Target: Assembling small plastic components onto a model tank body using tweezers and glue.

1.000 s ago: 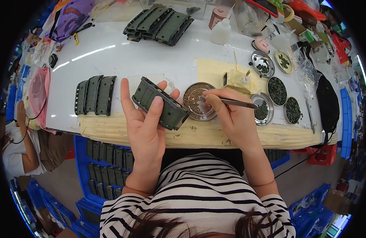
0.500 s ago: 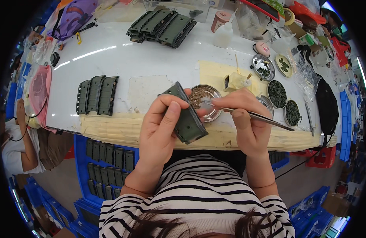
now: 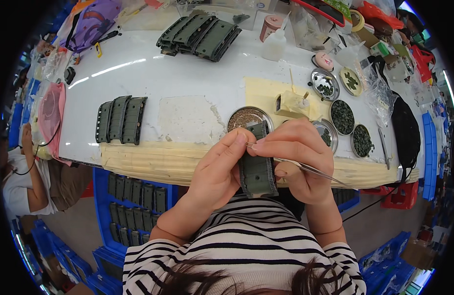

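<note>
My left hand (image 3: 218, 169) grips a dark green ribbed plastic part (image 3: 257, 167), held upright close to my chest just in front of the table edge. My right hand (image 3: 300, 160) pinches thin metal tweezers (image 3: 305, 167), whose tips meet the part's upper left side by my left fingertips; the long end trails right. Behind the part sits a round metal dish (image 3: 244, 118) of small brown pieces.
Three green parts (image 3: 121, 119) lie on the white table (image 3: 187, 73) at left, a stack of them (image 3: 200, 30) at the back. Several dishes of small dark pieces (image 3: 342, 117) sit right. Blue crates of parts (image 3: 133, 201) stand below the table. Another person (image 3: 25, 182) sits at left.
My left hand has turned the green part from flat and tilted to upright and brought it toward me. My right hand left the brown-piece dish and brought the tweezers to the part.
</note>
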Demonstrator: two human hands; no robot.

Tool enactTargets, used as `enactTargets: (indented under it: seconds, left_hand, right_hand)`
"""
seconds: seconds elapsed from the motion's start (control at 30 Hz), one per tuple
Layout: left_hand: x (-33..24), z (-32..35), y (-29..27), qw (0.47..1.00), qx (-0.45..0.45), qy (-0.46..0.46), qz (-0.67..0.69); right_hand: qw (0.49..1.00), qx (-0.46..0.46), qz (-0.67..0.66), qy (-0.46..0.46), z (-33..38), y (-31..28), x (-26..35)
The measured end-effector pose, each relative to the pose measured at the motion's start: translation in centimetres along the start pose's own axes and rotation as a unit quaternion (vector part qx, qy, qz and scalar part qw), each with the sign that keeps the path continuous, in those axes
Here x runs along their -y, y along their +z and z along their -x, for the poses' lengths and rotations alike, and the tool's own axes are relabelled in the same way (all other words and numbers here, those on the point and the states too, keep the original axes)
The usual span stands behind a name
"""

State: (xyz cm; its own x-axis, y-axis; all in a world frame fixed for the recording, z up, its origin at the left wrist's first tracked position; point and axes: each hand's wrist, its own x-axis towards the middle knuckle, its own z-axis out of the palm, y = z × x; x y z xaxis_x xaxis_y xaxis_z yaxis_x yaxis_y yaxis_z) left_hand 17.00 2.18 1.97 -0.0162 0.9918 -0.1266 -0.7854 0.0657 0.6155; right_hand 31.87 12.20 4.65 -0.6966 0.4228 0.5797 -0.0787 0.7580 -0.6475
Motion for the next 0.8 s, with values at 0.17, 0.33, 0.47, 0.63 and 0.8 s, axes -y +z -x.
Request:
enactTargets:
  seconds: [0.17,0.33,0.47,0.63,0.8]
  left_hand:
    - [0.8,0.0,-0.5,0.995,-0.017,0.062,-0.080]
    - [1.6,-0.4,-0.8,0.945,-0.026,0.182,-0.270]
    - [2.4,-0.6,-1.2,0.887,-0.060,0.253,-0.382]
    - [2.7,-0.9,-0.9,0.868,-0.081,0.293,-0.394]
    - [2.8,-0.8,-1.0,0.854,-0.092,0.296,-0.419]
  right_hand:
    - [1.000,-0.006,0.004,-0.006,0.1,0.1,-0.1]
    - [0.991,-0.070,-0.081,0.075,1.2,0.6,0.6]
    - [0.988,-0.079,-0.084,0.098,1.4,0.8,1.1]
    - [0.985,-0.082,-0.097,0.115,1.4,0.9,1.0]
    - [0.985,-0.088,-0.074,0.126,1.0,1.1,1.5]
